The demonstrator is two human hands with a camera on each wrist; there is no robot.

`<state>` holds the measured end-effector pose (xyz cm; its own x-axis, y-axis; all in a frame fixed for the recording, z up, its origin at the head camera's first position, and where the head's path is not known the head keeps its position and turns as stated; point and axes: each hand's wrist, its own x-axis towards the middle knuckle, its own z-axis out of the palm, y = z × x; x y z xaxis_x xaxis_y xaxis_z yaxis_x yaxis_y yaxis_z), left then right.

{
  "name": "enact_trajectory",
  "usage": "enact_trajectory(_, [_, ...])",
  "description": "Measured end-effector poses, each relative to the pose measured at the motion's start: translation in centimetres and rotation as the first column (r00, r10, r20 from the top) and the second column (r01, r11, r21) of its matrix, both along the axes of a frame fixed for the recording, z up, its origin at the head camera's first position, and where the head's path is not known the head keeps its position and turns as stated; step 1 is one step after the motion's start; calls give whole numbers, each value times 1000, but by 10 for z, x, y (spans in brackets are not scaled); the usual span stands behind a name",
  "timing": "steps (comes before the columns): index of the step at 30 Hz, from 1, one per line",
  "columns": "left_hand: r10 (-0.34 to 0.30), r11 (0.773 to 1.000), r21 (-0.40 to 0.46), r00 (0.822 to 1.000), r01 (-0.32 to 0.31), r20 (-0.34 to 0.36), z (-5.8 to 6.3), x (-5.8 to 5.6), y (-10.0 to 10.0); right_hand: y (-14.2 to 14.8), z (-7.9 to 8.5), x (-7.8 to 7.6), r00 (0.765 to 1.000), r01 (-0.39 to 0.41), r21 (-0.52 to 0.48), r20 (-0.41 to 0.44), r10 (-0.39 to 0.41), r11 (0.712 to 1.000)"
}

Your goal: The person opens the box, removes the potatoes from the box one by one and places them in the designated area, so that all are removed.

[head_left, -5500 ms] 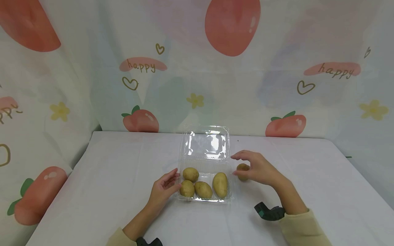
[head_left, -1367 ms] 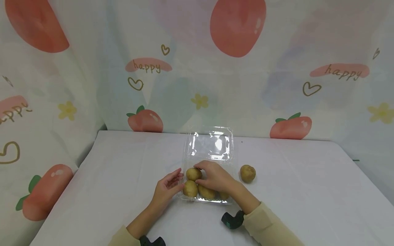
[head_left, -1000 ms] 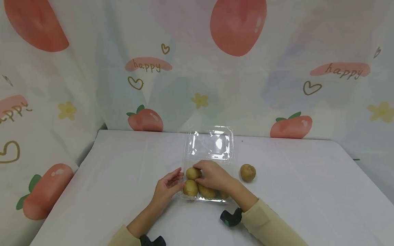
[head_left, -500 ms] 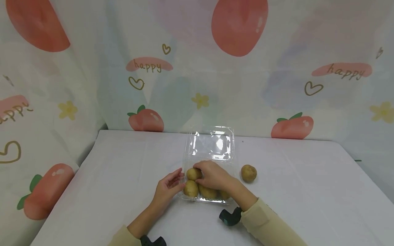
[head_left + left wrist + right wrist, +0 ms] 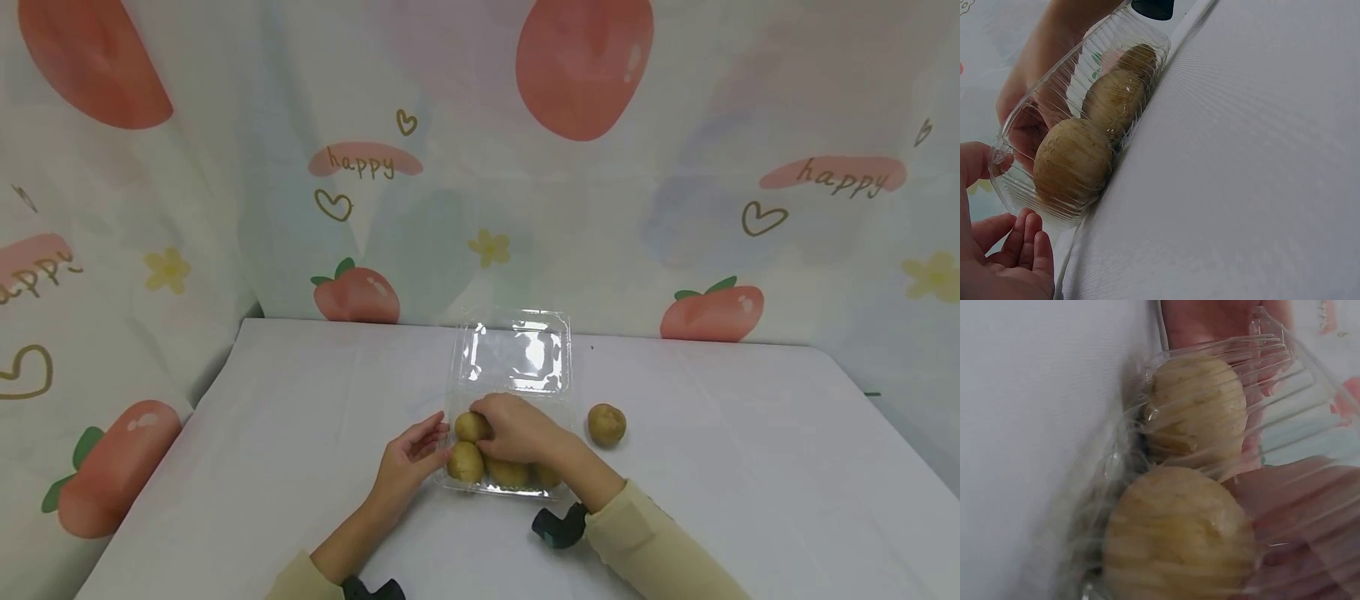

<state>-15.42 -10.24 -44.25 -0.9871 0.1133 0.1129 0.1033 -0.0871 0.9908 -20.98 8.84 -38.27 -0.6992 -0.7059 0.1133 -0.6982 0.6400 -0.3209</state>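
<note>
Several potatoes lie in a clear plastic clamshell box [image 5: 525, 494] whose lid [image 5: 517, 350] stands raised behind it. My right hand [image 5: 521, 429] reaches into the box and grips the back-left potato [image 5: 469, 427], index finger on its far side, thumb on its near side. In front are the front-left potato [image 5: 466, 463] and a middle potato [image 5: 507, 474]; another potato [image 5: 546, 477] is mostly hidden under my right hand. My left hand [image 5: 405, 461] holds the box's left side; in the left wrist view its thumb [image 5: 1002, 164] lies over the rim. What lies under my right palm is hidden.
One loose potato [image 5: 606, 426] sits on the white-covered table [image 5: 712, 458], right of the box. A printed cloth [image 5: 585, 233] hangs behind the table and along its left side. Black wrist devices [image 5: 558, 527] sit at both sleeves.
Since the oldest frame, my right hand has left the loose potato and moved left into the box, taking hold of the back-left potato. Over the last second both hands have stayed nearly still.
</note>
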Motion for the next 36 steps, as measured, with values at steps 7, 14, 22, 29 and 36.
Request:
enact_trajectory(7, [9, 1000, 7, 1000, -9, 8, -1, -1, 1, 4, -2, -3, 1000, 2, -23, -26, -2, 1000])
enact_trajectory(14, [4, 1000, 19, 1000, -5, 12, -1, -1, 2, 9, -6, -4, 999, 3, -67, -44, -6, 998])
enact_trajectory(22, [9, 1000, 17, 1000, -9, 0, 0, 0, 2, 12, -4, -1, 998, 43, -158, -32, -49, 986])
enact_trajectory(29, [16, 1000, 11, 1000, -16, -5, 1, 1, 1, 21, 1, 4, 991, 127, -335, 83, -105, 934])
enact_trajectory(36, [12, 1000, -4, 1000, -12, -5, 2, 2, 2, 28, 1, 4, 985, 151, -368, 129, -110, 917])
